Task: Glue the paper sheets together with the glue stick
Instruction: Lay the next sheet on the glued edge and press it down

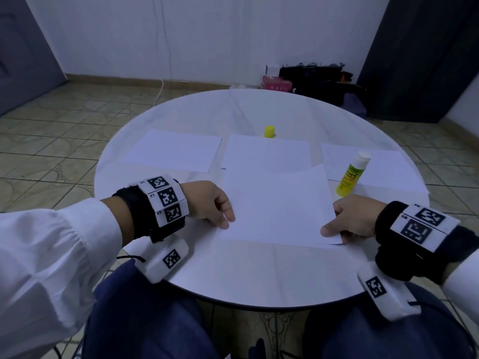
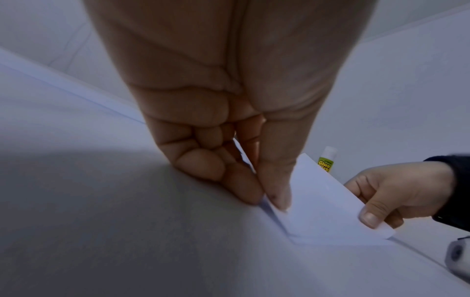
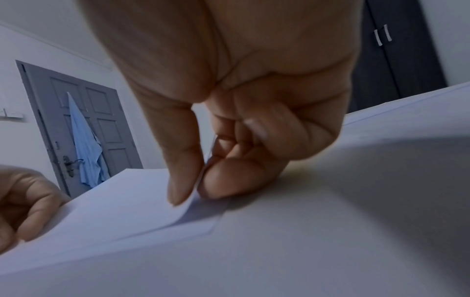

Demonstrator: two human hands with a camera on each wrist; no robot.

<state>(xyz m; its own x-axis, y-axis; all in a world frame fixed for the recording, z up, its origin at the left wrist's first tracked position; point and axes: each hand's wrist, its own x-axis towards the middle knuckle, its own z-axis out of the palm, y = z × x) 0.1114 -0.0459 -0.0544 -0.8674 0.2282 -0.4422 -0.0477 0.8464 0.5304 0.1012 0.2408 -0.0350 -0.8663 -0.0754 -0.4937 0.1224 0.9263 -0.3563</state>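
Fingers (image 2: 277, 193) of both hands pinching sheet (image 1: 277, 206)

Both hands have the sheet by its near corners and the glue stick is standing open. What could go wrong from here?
1. The held sheet is pinched by the left hand and right hand only at its near corners, and it bows; it may land skewed on the sheet beneath.
2. The uncapped glue stick stands close to its far right corner; a sweep might topple it.
3. Its yellow cap sits apart, so the glue may dry.

glue stick (image 2: 326, 160) | label: "Glue", second word cut off
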